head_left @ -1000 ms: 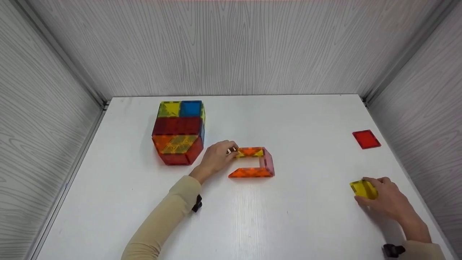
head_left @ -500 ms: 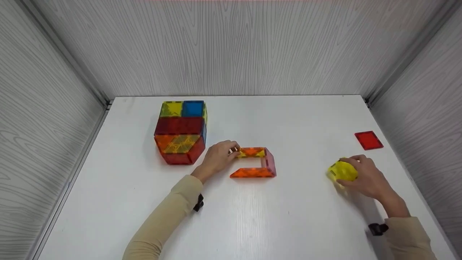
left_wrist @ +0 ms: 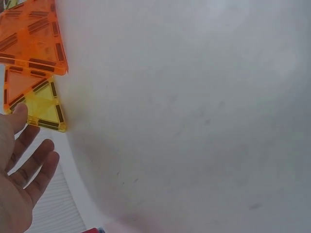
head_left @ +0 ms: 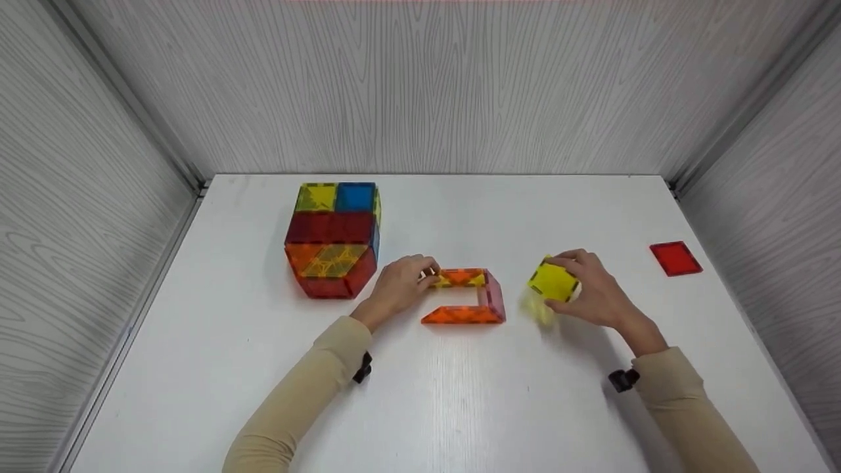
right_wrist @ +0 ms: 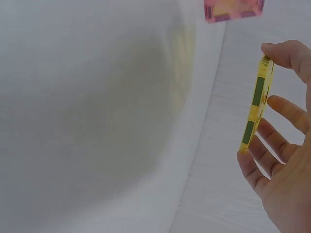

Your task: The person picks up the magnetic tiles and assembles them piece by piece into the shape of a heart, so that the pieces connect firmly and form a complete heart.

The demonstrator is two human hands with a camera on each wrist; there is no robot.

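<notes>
My right hand holds a yellow square magnetic tile by opposite edges, thumb against several fingers, above the white table. In the right wrist view the yellow tile is seen nearly edge-on. To its left stands a three-sided arrangement: an orange front row, a pink tile on the right and an orange-and-yellow back row. Thumb and index finger of my left hand pinch the left end of that back row, at a yellow triangular tile. The left wrist view shows the other fingers loosely spread.
A block built of red, yellow, blue and orange tiles stands left of my left hand. A red square tile lies flat near the right edge of the white table. Grey wood-grain panels enclose the back and sides.
My right hand has carried the yellow square tile leftward and away from me, from the right side toward the arrangement. The left hand keeps its pinch at the back row.
</notes>
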